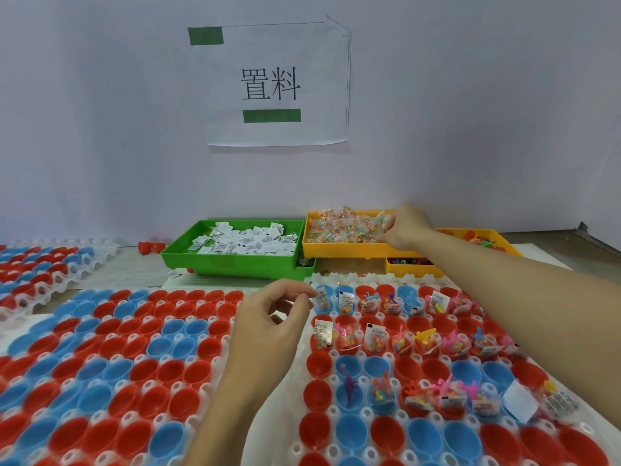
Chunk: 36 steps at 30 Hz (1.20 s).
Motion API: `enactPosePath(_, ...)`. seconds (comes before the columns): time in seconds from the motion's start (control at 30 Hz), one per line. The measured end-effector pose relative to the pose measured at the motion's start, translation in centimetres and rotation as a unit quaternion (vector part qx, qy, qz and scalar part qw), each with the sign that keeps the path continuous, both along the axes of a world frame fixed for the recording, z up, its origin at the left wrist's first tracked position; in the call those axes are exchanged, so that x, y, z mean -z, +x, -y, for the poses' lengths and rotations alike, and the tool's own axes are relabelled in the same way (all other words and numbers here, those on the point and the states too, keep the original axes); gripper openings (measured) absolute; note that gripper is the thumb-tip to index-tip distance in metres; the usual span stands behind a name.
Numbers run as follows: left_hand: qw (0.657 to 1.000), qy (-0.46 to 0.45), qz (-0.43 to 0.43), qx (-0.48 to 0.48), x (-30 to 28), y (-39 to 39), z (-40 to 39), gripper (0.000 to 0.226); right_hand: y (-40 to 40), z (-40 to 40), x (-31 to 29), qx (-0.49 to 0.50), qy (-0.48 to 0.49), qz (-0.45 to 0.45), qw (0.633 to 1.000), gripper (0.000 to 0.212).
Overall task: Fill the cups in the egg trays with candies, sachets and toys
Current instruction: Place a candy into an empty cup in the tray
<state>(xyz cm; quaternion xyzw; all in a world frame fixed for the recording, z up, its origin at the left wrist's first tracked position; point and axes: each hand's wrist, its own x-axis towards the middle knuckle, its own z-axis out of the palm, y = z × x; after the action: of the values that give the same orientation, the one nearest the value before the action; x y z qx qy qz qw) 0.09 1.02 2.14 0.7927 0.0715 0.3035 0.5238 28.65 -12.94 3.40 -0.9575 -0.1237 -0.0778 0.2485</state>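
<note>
Head view looks down on a work surface with a shallow green plastic tray [232,260] of white paper sachets [247,243] at the back centre. Just right of that green tray sits a yellow plastic tray [339,248] heaped with clear-wrapped coloured candies [342,225]. The right hand [405,230] reaches into this yellow tray, its fingers curled down into the candy pile; whether they pinch a packet cannot be told. Further right of the green tray, another yellow tray [494,238] holds small coloured plastic toys [484,243].

Nearer than the green tray and to its right lies a white egg tray [389,358] of red and blue plastic cups, the far rows already holding sachets, candies and toys, the nearest rows bare. The left hand [268,321] hovers beside this egg tray's far left corner, fingers loosely curled, holding nothing visible, fingertips next to a blue cup with a sachet [323,299]. Left of it lies a second egg tray [215,344] of unfilled cups. A paper sign [272,85] hangs on the wall above the green tray.
</note>
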Motion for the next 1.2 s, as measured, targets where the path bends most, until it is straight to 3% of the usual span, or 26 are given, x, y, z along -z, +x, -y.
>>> enactPosePath(0.17, 1.0, -0.004, 0.002, 0.005, 0.0, 0.1, 0.0, 0.027, 0.1, 0.5, 0.3, 0.0, 0.045, 0.033, 0.998, 0.016)
enactPosePath(0.4, 1.0, -0.012, 0.015, -0.002, 0.2, 0.2, 0.1, 0.026, -4.1, 2.8, -1.8, -0.085, 0.233, 0.051, 0.967, 0.018)
enactPosePath(0.67, 0.996, -0.042, 0.029, 0.078, -0.1, 0.1, 1.7, 0.008, -16.3, 7.5, -4.4, -0.271, 0.249, -0.036, 0.929, 0.021)
enactPosePath(0.9, 0.974, -0.058, 0.023, 0.22, -0.8, -0.5, 3.2, 0.031, -22.0, 8.8, -2.4, -0.293, 0.277, -0.064, 0.913, 0.028)
enactPosePath(1.07, 0.97, -0.018, 0.009, 0.242, -0.5, -0.5, 3.9, 0.023, -23.0, 8.8, -1.1, -0.301, 0.297, -0.077, 0.903, 0.032)
enactPosePath(1.2, 0.965, -0.029, 0.021, 0.259, -0.5, -0.6, 4.3, 0.014, -22.8, 8.9, -0.7, -0.285, 0.342, -0.095, 0.89, 0.022)
